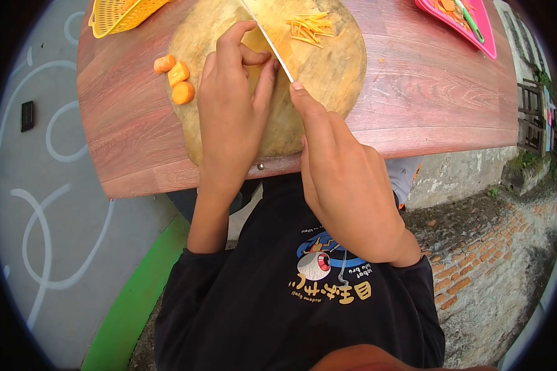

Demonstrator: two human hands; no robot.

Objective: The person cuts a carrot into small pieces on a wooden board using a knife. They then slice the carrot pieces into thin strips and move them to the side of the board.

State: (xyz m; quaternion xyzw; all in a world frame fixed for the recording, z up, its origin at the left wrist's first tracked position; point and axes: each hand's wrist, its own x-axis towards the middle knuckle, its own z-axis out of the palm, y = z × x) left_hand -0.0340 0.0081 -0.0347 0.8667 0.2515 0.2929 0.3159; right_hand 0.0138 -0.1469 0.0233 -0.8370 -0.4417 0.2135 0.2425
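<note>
My right hand point(346, 167) is wrapped round the handle of a knife point(271, 44), with the thumb or forefinger lying along its near end. The blade slants up and left over a round wooden chopping board point(328, 74). Left of the blade, my left hand point(235, 99) rests on the board with bent fingers, fingertips close to the blade. An orange-yellow patch shows by those fingertips; what they press on is mostly hidden. Thin carrot sticks point(309, 28) lie in a small pile right of the blade. Several peeled carrot chunks point(179, 74) sit at the board's left edge.
A yellow plastic basket point(120, 17) stands at the table's upper left. A pink tray point(486, 37) at the upper right holds orange peelings and a green-handled peeler point(471, 23). The reddish wooden table point(427, 93) has its near edge close to my body.
</note>
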